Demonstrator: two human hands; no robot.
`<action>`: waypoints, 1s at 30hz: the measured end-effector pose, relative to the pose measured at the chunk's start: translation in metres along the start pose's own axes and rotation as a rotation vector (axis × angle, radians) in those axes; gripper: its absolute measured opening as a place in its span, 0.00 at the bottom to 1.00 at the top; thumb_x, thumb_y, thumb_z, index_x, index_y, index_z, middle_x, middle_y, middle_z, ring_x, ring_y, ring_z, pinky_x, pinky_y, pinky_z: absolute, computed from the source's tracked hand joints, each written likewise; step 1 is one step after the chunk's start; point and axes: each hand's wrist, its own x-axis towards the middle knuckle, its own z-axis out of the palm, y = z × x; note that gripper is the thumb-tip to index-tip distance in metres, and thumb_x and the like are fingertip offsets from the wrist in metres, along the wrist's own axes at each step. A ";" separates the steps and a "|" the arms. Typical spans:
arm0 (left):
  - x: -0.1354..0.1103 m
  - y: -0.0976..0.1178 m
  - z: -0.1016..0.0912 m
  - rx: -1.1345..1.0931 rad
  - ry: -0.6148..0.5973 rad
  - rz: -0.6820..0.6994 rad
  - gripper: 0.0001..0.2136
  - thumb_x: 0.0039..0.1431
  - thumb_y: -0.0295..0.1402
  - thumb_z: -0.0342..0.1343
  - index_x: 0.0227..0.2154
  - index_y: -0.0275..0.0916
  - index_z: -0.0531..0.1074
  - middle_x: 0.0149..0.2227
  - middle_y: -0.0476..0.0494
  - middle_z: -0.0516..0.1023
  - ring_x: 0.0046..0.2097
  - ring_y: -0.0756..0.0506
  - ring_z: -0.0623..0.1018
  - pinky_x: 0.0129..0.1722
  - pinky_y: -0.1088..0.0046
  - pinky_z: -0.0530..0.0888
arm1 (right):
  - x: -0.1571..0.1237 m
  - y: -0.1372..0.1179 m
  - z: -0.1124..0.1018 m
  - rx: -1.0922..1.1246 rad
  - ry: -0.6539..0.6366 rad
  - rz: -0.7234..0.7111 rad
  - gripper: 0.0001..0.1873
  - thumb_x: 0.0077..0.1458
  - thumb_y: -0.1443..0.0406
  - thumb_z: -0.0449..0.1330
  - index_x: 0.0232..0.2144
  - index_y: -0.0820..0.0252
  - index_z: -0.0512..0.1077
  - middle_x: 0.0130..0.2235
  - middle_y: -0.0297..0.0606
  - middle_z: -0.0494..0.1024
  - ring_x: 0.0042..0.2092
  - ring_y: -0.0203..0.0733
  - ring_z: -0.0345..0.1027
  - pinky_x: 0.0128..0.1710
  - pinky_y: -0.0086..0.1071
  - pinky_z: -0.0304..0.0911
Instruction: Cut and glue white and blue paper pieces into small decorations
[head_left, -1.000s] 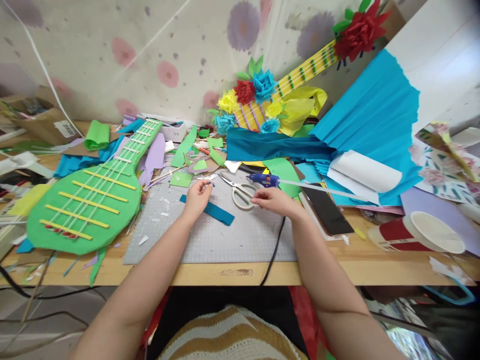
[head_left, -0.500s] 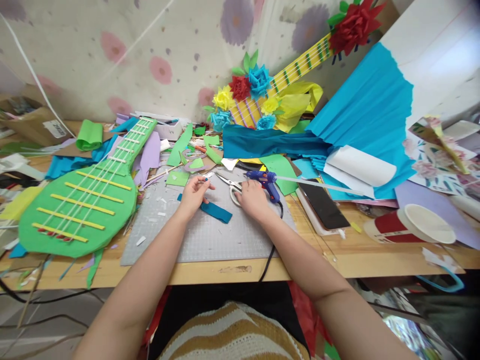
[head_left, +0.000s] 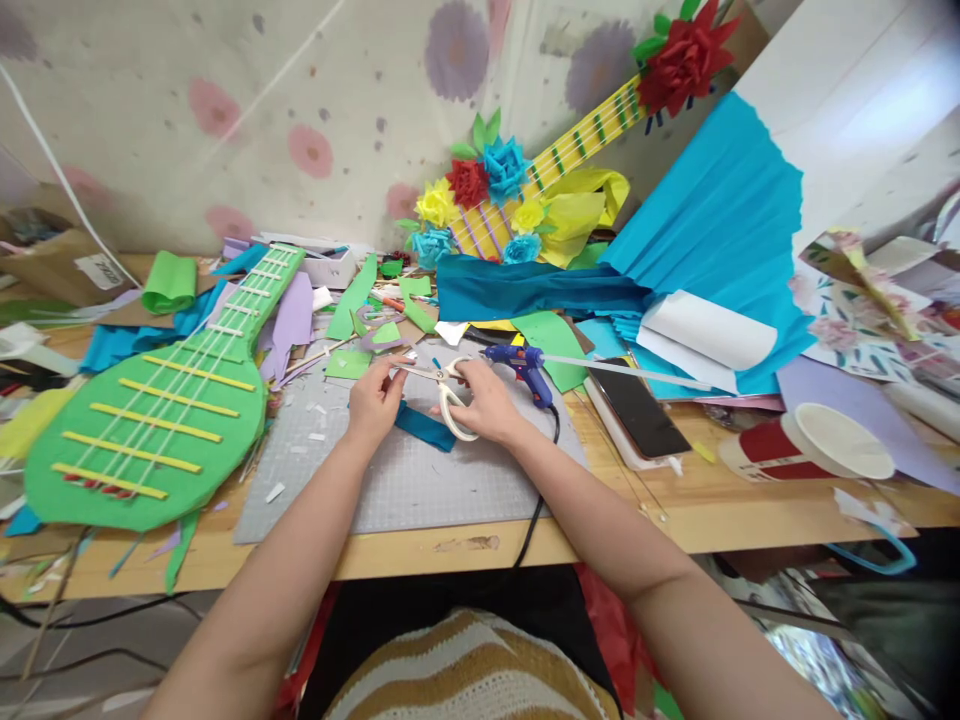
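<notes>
My right hand [head_left: 486,398] has its fingers in the cream handles of a pair of scissors [head_left: 451,405], lifted off the mat. The blades point left and reach the fingertips of my left hand [head_left: 375,398]. Those fingers are pinched together; what they hold is too small and covered to name. Below the scissors a dark teal paper strip [head_left: 424,428] lies on the grey cutting mat [head_left: 442,490], its left end behind my left hand. Just right of my right hand rests a blue glue gun [head_left: 525,370] with a long white glue stick in its back.
A green paper lute [head_left: 150,420] lies at left. Paper scraps [head_left: 352,300] crowd the back, before a yellow paper guitar with flowers [head_left: 487,230]. Blue crepe paper [head_left: 720,200], a phone [head_left: 641,405] and a tipped paper cup [head_left: 802,445] are at right. A black cord [head_left: 536,530] crosses the table edge.
My right hand has picked the scissors up from the mat and brought the blades to my left fingertips. My left hand stays pinched in nearly the same place. The view has shifted slightly.
</notes>
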 end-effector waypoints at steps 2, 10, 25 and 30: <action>-0.001 -0.001 0.000 0.020 -0.032 0.007 0.11 0.56 0.36 0.48 0.38 0.40 0.71 0.37 0.47 0.76 0.24 0.54 0.69 0.28 0.77 0.67 | 0.000 -0.002 0.001 -0.070 -0.017 -0.038 0.19 0.44 0.53 0.58 0.35 0.60 0.63 0.34 0.39 0.69 0.37 0.41 0.62 0.36 0.32 0.56; -0.003 -0.004 0.004 -0.038 -0.077 -0.060 0.12 0.55 0.38 0.49 0.38 0.40 0.73 0.27 0.49 0.74 0.23 0.52 0.69 0.28 0.74 0.67 | -0.004 -0.002 -0.001 -0.255 -0.051 -0.018 0.18 0.48 0.50 0.55 0.31 0.60 0.64 0.31 0.37 0.72 0.32 0.38 0.64 0.29 0.30 0.49; -0.006 -0.010 0.011 -0.132 -0.113 -0.087 0.12 0.54 0.39 0.51 0.37 0.39 0.73 0.28 0.47 0.74 0.26 0.50 0.72 0.26 0.75 0.69 | -0.012 0.001 0.003 -0.326 -0.087 0.008 0.20 0.49 0.48 0.52 0.29 0.60 0.64 0.28 0.35 0.73 0.29 0.36 0.65 0.27 0.29 0.45; -0.006 -0.008 0.012 -0.154 -0.131 -0.089 0.12 0.54 0.39 0.51 0.37 0.40 0.72 0.29 0.47 0.74 0.26 0.51 0.72 0.25 0.76 0.70 | -0.013 0.002 0.003 -0.326 -0.078 0.016 0.20 0.49 0.48 0.52 0.29 0.60 0.64 0.26 0.35 0.73 0.29 0.37 0.66 0.26 0.29 0.44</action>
